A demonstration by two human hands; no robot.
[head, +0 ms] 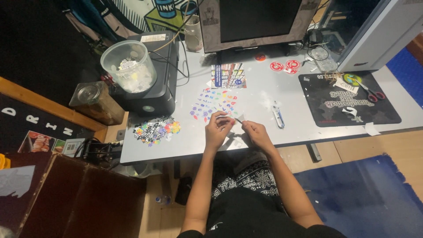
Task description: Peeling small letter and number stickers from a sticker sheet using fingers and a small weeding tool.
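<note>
My left hand [217, 128] and my right hand [255, 132] meet over the near edge of a grey desk [185, 143]. Between their fingertips they pinch a small white sticker sheet [230, 118]. Which hand carries most of it I cannot tell. Just beyond the hands lies a spread of small colourful letter stickers [213, 104]. A pile of larger colourful stickers [156, 130] lies to the left of my left hand. A small white and blue cutter [278, 115] rests to the right of my right hand.
A black printer [156, 77] with a clear plastic tub [129, 66] on it stands at the desk's left. A monitor [255, 22] is at the back, a black mat [348, 101] with scissors [372, 92] at the right, a printed card [228, 76] in the middle.
</note>
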